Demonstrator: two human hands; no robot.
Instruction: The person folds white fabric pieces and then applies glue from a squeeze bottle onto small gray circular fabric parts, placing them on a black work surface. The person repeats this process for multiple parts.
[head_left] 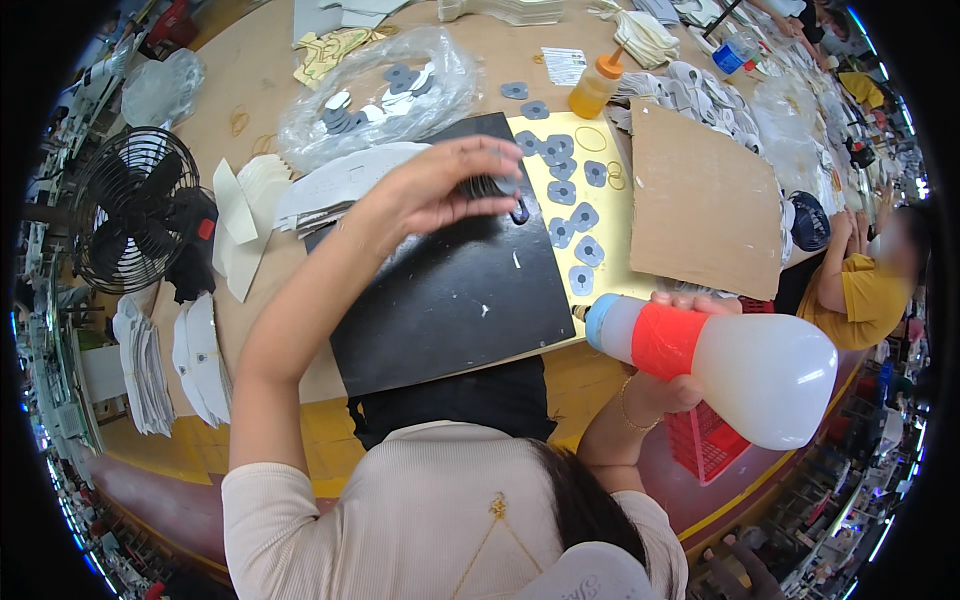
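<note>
My left hand (pixel 452 187) is over the black board (pixel 450 300), its fingers curled round what looks like a small stack of dark grey pieces (pixel 488 187); motion blurs it a little. My right hand (pixel 672 388) grips a white plastic squeeze bottle (pixel 765 375) round its red-taped neck. The bottle lies tilted sideways, its pale blue cap and nozzle pointing left toward the board's lower right corner. Right of the board, several small grey rounded patches (pixel 588 250) with dark centres are spread on a yellow sheet (pixel 610 215).
A clear plastic bag (pixel 440 75) of grey and white pieces lies behind the board, beside white cut pieces (pixel 340 180). An orange-capped bottle (pixel 593 92) of yellow liquid stands near a cardboard sheet (pixel 700 200). A black fan (pixel 130 205) is left; a person in yellow (pixel 865 290) sits right.
</note>
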